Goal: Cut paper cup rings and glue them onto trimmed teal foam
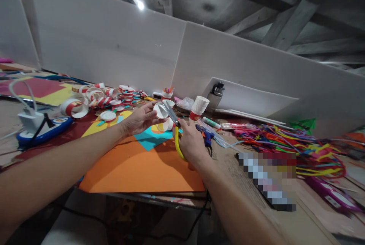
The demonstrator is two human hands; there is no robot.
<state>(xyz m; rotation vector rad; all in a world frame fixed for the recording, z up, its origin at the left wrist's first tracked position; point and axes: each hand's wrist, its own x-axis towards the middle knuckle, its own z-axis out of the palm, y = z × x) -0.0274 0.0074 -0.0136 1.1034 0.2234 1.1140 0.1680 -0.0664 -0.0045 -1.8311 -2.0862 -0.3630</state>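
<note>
My left hand (140, 119) pinches a cut white paper cup (160, 111) by its edge, above the sheets of coloured paper. In my right hand (191, 141) are yellow-handled scissors (171, 114), their blades pointing up and left against the cup. Just below the blades curls a white cup strip (167, 125); whether it is still joined to the cup I cannot tell. Under both hands lies an orange sheet (137, 173), with a turquoise sheet (148, 143) on top. A blue glue gun (207, 135) is right beside my right hand.
Cut cup pieces (74, 107) crowd the left back. Stacked paper cups (199, 107) and a bottle (215, 98) stand behind my right hand. Colourful pipe cleaners (285, 142) spread at right. A blue-white power strip (45, 131) sits left. White panels (114, 43) wall the back.
</note>
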